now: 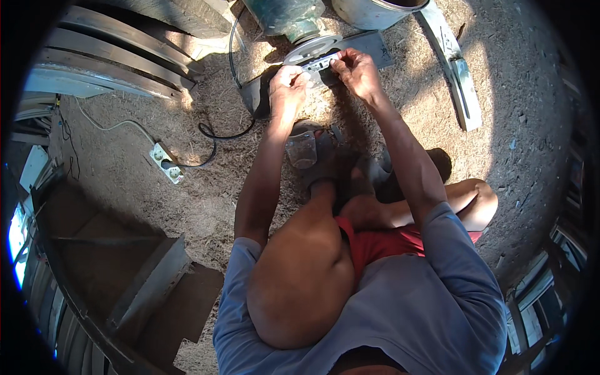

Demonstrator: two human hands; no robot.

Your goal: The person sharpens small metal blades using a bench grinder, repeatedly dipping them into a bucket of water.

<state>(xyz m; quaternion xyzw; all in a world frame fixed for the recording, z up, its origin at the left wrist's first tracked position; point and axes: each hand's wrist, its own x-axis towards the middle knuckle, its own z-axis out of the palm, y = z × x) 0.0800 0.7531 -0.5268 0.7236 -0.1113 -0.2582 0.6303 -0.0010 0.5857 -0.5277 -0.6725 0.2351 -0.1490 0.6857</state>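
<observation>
Pinched nearly closed, the bare left hand (289,90) and bare right hand (359,74) hold opposite ends of the pale, slotted, metal-looking strip (321,64) at 12 o'clock, equally near, its long axis running 8 to 2 o'clock

Dark green machine (284,15) (patchily so); right of it, a whitish bucket (372,15); below it, a pale piece (320,64) with dark markings.

Dry bits are scattered over the ground (119,162). On the left, a black plug (167,164) is pushed into a white power strip (174,175). Long boards (115,53) and a white bucket (370,17) can be seen farther up.
</observation>
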